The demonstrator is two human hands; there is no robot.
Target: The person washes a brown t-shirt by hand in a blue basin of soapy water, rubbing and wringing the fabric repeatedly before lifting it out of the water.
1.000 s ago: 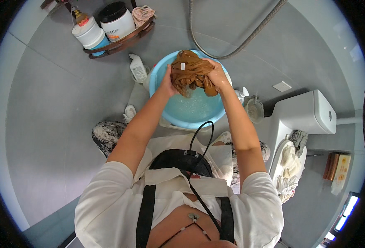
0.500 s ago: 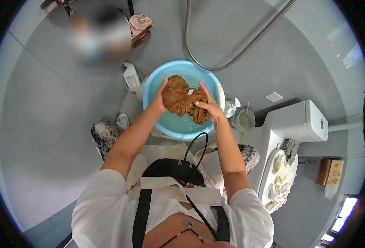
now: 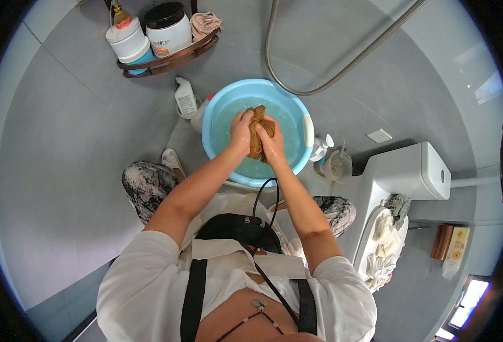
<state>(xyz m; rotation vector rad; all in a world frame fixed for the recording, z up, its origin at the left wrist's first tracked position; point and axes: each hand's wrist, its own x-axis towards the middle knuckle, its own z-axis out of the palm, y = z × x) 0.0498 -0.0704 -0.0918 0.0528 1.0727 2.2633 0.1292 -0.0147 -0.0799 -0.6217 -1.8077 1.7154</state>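
Head view, looking down. I see my left hand [image 3: 241, 126] and my right hand [image 3: 272, 143] pressed together around a bunched brown cloth [image 3: 257, 132], both clamped on it, with the wad held just above the water inside the light blue basin [image 3: 217, 114]. The basin sits on the grey tiled floor [image 3: 63, 171] between my knees.

Risks, as I judge them:

(a) Spill. The basin holds a good depth of water, and hard squeezing or rubbing close to its near rim could slop water over the edge onto the floor and my trousers.

(b) Knocked bottles. A white spray bottle [image 3: 185, 98] stands just beside the basin on the left, and a pump bottle [image 3: 321, 148] with a small clear cup [image 3: 338, 166] stands near its right edge; an elbow swinging wide could tip either one.

(c) Cable. A black cable [image 3: 261, 196] loops from my chest toward the basin's near rim; leaning further forward could dip it into the water.

(d) Dropped cloth. A wet wad can slip and splash.
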